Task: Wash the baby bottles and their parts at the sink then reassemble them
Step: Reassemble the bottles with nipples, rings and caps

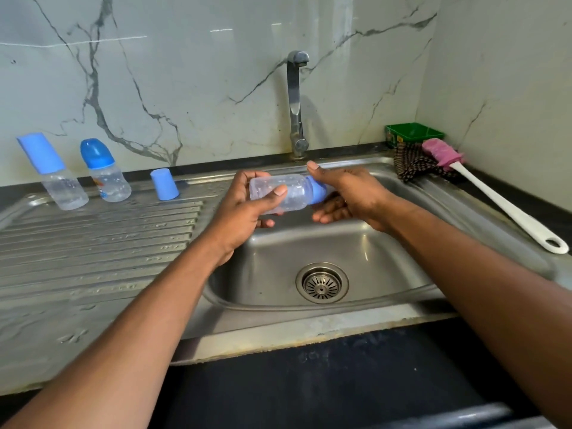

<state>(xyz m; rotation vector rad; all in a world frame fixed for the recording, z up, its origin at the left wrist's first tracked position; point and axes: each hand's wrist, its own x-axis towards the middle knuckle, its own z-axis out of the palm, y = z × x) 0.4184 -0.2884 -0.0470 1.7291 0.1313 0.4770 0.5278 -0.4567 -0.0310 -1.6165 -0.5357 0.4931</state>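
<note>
Left hand [247, 209] fingers curled round clear bottle [278, 193] above sink [309, 243]; right hand [346, 193] fingers wrap blue collar [318, 190]. Loose cap [164, 184] left of sink.

**Three bottles and a loose cap at the sink**

A clear bottle [286, 193] with a blue collar lies sideways over the basin, held at both ends. On the draining board at far left stand two capped bottles — one [54, 171] tall-capped, one [103, 170] dome-capped — both wet inside. Just right of them, a blue cap [164, 184] stands mouth-down.
</note>
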